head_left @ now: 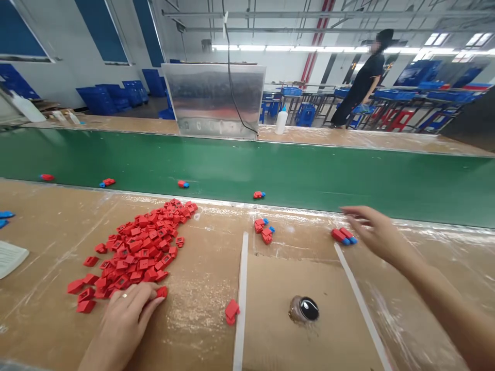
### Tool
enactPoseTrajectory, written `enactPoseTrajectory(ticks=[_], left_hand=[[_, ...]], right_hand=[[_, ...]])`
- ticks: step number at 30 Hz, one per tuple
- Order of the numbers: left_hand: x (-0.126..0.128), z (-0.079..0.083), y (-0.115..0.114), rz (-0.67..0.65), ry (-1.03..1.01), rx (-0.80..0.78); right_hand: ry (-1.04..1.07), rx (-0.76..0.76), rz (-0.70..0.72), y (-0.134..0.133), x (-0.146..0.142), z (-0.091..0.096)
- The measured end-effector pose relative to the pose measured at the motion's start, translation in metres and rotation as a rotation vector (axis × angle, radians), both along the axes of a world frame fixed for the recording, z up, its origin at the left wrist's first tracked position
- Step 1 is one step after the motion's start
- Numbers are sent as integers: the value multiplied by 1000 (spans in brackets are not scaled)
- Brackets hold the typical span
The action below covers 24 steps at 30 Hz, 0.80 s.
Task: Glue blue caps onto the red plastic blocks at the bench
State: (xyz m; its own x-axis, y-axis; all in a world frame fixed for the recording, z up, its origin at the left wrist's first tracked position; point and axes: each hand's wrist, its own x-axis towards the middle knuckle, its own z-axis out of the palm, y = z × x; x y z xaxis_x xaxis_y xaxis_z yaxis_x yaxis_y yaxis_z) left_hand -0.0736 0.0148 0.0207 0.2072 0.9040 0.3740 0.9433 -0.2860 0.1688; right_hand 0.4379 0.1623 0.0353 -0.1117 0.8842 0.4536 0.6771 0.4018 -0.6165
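Observation:
My left hand lies on the cardboard-covered bench at the near edge of a heap of small red plastic parts, its fingertips touching one red part. My right hand reaches forward with fingers spread, just right of two red-and-blue assembled pieces near the belt's edge; it holds nothing. More assembled pieces lie in the middle. A single red part rests beside a white strip.
A green conveyor belt runs across, carrying several red-and-blue pieces. A metal box and a white bottle stand beyond it. A round black knob sits near me. A person in black stands far back.

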Motion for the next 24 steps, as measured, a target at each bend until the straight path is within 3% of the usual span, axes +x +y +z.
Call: enactPoseTrajectory(ticks=[2, 6, 10, 15, 20, 24], left_hand=[[1, 1, -5, -30, -4, 6], [7, -4, -13, -16, 9, 32], [12, -9, -14, 30, -38, -45], [31, 8, -14, 54, -329, -106], [69, 27, -26, 150, -1091, -417], [110, 26, -40, 122, -1657, -585]], right_hand=[[-106, -83, 54, 43, -16, -4], [-258, -172, 143, 125, -81, -22], [-359, -246, 148, 153, -113, -33], [-400, -332, 14, 132, -89, -28], [-266, -390, -101, 79, -49, -9], [-79, -424, -74, 9, -18, 9]])
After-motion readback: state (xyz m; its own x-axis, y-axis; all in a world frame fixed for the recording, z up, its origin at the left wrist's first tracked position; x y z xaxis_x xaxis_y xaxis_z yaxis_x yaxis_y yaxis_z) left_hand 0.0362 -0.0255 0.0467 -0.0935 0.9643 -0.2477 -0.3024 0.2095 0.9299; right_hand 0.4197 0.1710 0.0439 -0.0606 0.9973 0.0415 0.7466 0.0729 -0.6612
